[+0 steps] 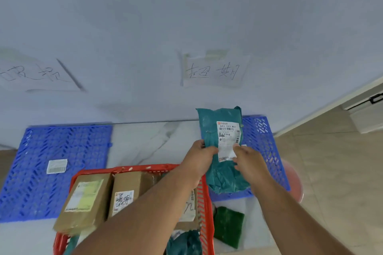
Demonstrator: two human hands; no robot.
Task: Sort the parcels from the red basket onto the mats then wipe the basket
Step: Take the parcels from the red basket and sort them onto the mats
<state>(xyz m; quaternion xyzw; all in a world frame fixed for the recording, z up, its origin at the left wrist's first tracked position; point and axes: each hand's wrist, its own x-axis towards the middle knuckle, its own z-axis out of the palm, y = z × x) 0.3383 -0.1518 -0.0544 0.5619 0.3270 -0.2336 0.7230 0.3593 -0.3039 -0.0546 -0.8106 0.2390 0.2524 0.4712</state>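
Both hands, left (202, 156) and right (247, 159), grip a teal parcel (222, 149) held up over the right mat (263, 141); brown boxes (89, 198) sit in the red basket (204, 209) near, left mat (53, 151) far left

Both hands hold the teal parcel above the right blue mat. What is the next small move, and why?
Probably lower the teal parcel flat onto the right blue mat and let go. The left hand and right hand already hold it over that mat, label up, and brown boxes still wait in the red basket.
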